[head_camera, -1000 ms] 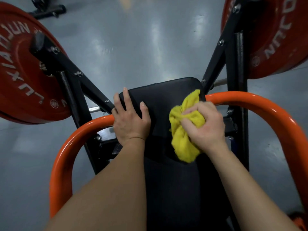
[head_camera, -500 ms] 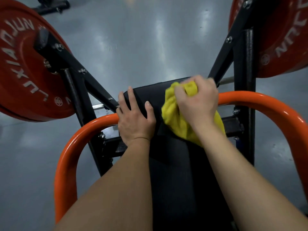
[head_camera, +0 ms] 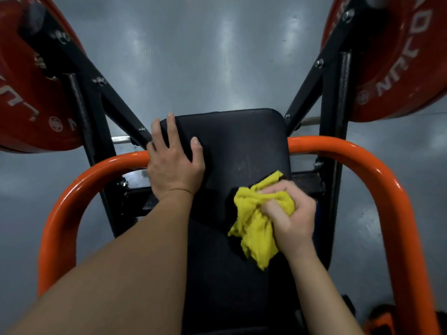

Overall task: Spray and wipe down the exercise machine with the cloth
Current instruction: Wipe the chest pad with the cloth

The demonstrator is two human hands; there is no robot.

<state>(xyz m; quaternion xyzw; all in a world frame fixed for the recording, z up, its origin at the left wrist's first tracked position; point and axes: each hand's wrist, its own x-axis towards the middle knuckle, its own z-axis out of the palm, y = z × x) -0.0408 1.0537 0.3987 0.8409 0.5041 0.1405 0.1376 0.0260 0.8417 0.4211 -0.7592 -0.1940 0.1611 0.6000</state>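
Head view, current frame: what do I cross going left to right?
In order: left red weight plate → left hand → yellow cloth → right hand → right red weight plate. The orange bar and black pad span the middle, so they are left out.

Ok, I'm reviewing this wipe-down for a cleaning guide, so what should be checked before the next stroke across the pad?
1. Cloth held firmly: ok. The right hand grips the bunched yellow cloth.
2. Cloth on the surface: ok. It lies against the right side of the black pad.
3. Pad steadied: ok. The left hand rests flat on its left edge.
4. Path ahead free: ok. The pad's far half is bare.
5. Pad sprayed: cannot tell. No wet film shows.
6. Orange bar wiped: cannot tell.
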